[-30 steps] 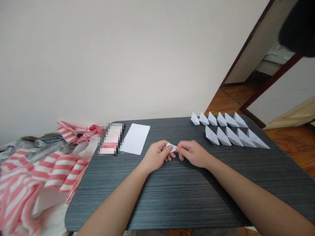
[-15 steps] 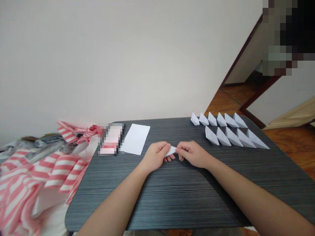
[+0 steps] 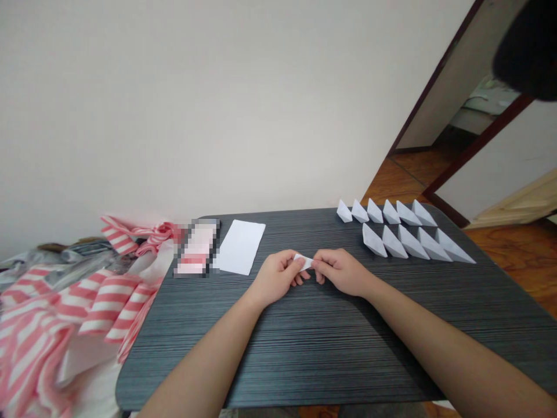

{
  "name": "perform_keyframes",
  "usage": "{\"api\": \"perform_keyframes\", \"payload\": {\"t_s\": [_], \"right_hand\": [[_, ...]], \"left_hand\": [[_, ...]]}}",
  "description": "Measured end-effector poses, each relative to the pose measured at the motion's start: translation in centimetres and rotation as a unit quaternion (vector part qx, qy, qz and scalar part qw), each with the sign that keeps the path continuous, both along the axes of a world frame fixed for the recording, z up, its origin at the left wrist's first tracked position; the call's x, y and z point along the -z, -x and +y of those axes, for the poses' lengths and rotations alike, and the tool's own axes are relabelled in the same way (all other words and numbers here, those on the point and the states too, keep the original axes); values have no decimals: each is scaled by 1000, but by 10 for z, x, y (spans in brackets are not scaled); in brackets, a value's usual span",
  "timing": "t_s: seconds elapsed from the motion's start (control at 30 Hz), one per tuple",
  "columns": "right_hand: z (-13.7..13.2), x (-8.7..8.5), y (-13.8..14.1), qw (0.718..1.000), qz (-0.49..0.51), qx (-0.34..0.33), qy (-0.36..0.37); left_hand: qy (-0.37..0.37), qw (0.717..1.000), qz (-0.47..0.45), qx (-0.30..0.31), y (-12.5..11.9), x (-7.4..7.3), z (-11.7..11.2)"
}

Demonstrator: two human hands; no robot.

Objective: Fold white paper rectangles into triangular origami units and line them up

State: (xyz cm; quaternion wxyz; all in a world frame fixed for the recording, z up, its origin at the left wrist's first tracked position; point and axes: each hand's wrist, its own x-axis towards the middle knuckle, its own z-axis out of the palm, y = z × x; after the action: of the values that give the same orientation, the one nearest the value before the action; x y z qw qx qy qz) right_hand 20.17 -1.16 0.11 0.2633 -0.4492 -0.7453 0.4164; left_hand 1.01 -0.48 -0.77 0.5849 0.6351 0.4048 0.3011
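Note:
Both of my hands meet over the middle of a dark striped table (image 3: 304,348). My left hand (image 3: 278,276) and my right hand (image 3: 342,270) pinch a small folded piece of white paper (image 3: 303,261) between their fingertips, just above the tabletop. Most of the paper is hidden by the fingers. A flat white sheet of paper (image 3: 241,245) lies to the upper left of my left hand. Two rows of several folded white paper boats (image 3: 404,232) stand at the back right of the table.
Pink-and-white striped cloth (image 3: 65,307) is heaped off the table's left edge. A blurred flat object (image 3: 196,247) lies beside the white sheet. A plain wall stands behind the table, and an open doorway with a wooden floor (image 3: 513,255) lies to the right.
The hands stay together at the same spot. The fingers have shifted slightly on the small folded paper, which showed a little more half a second ago.

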Motion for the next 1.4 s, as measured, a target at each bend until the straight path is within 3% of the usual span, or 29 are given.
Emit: {"api": "perform_keyframes", "payload": {"t_s": [0.37,0.57,0.87,1.1,1.4], "right_hand": [[0,2,-1,1000,-2,8,2],[2,8,-5,999,21,17,25],[0,12,0,985,162,-3,53],[0,10,-2,990,136,-16,42],[1,13,-1,987,148,-4,58]], "left_hand": [[-8,1000,18,0,0,-1,0],[-11,999,-14,-42,0,3,1],[3,999,-18,-38,0,4,3],[-44,997,42,-44,-1,3,0],[-108,991,79,-2,-4,-8,-5]]}}
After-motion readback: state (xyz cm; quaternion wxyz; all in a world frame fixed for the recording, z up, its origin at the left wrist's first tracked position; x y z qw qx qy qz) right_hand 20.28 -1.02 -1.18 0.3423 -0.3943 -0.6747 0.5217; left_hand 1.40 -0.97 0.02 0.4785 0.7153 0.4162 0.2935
